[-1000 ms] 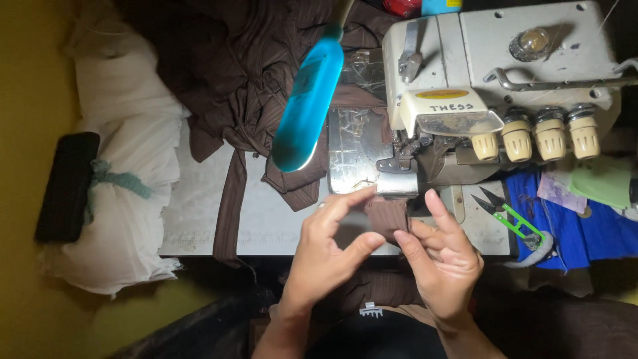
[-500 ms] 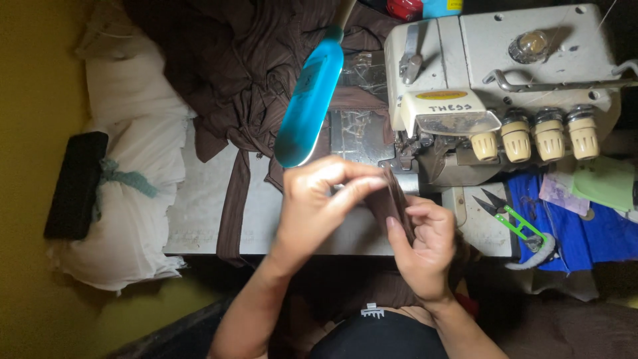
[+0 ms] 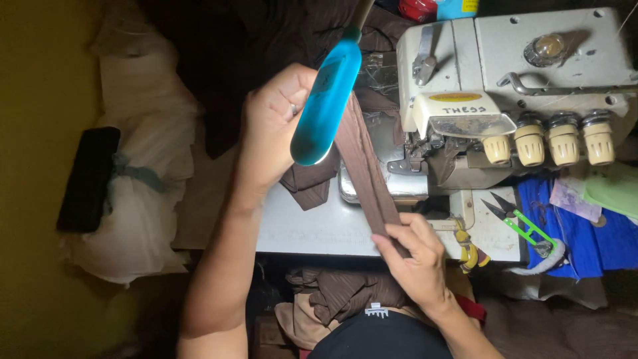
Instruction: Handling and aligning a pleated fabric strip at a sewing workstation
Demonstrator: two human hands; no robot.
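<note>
Head view — both hands, left hand [image 3: 272, 126] and right hand [image 3: 415, 256], grip a brown strip [image 3: 365, 173] over the grey table [image 3: 312, 229].

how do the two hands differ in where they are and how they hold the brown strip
The left hand is raised high and far from the body, by the blue lamp; the right hand sits low at the table's near edge. The left hand closes round the brown strip's upper end; the right pinches its lower end. Both hold it taut.
</note>
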